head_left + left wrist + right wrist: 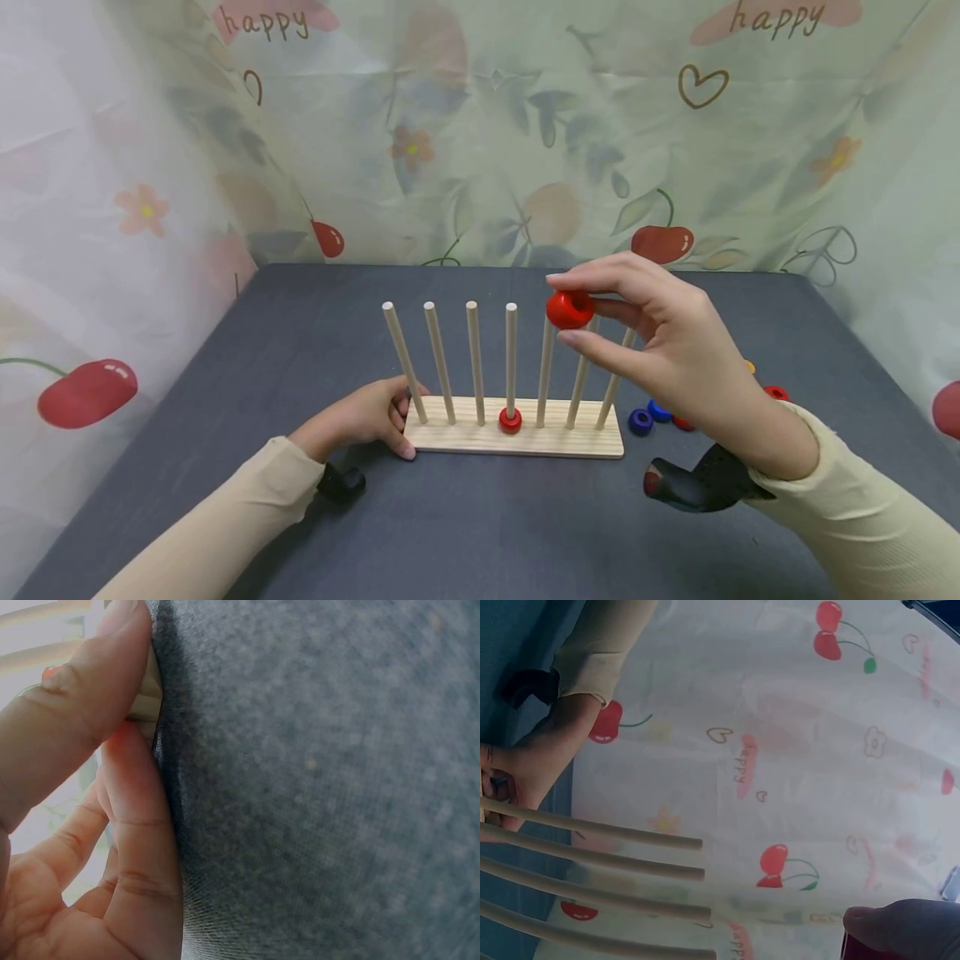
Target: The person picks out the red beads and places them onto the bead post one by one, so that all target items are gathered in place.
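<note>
A wooden peg board (465, 442) with several upright pegs lies across the table. My left hand (367, 417) grips its left end, thumb at the front corner; the left wrist view shows thumb and fingers against the board's edge (148, 701). Around the foot of the middle peg sits one red ring (510, 426). My right hand (667, 333) pinches another red ring (564, 313) between thumb and fingertips, raised near the tops of the right-hand pegs, its hole partly visible. In the right wrist view only a sliver of that ring shows under the thumb (900, 926).
Right of the board lie loose rings: a dark blue ring (641, 422), a blue ring (660, 411), a red ring (683, 423) and, partly behind my right wrist, another red ring (777, 392) and a yellow piece (750, 366). Patterned curtain (495, 150) hangs behind the dark table (480, 525).
</note>
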The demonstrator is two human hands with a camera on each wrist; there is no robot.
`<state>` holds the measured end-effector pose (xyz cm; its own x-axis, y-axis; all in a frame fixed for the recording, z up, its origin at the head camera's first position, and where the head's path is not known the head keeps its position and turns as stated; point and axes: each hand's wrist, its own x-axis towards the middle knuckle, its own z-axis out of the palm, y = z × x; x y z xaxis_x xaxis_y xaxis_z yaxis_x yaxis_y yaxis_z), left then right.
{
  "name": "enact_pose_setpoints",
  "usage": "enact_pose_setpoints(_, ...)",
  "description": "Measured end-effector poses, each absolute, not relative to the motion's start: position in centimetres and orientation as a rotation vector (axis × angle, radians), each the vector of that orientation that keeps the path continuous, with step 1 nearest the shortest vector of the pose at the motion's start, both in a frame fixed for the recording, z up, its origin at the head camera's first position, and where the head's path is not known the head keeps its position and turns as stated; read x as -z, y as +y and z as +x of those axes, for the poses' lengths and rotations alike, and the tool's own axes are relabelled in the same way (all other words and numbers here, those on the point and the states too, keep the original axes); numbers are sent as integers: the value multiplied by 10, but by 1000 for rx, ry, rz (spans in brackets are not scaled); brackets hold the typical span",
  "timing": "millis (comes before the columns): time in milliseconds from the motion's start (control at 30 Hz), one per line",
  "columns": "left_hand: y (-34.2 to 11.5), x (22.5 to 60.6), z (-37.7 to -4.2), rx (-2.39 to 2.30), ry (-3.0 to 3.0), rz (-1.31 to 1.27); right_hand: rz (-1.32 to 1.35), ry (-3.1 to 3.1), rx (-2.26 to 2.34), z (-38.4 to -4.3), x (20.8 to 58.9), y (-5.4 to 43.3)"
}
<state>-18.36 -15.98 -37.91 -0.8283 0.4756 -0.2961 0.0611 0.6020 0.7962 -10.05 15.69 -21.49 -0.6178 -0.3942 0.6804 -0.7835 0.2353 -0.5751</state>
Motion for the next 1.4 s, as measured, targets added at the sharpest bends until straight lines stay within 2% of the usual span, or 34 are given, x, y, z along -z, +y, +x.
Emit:
enact_pose_setpoints(500, -161, 381, -184, -1119, 2363, 463, 1074, -2211, -1286, -113, 216, 144)
enact_pose_setpoints(1400, -161, 380, -186, -1113, 2361, 459, 1230, -2324, -1216, -164, 218, 148)
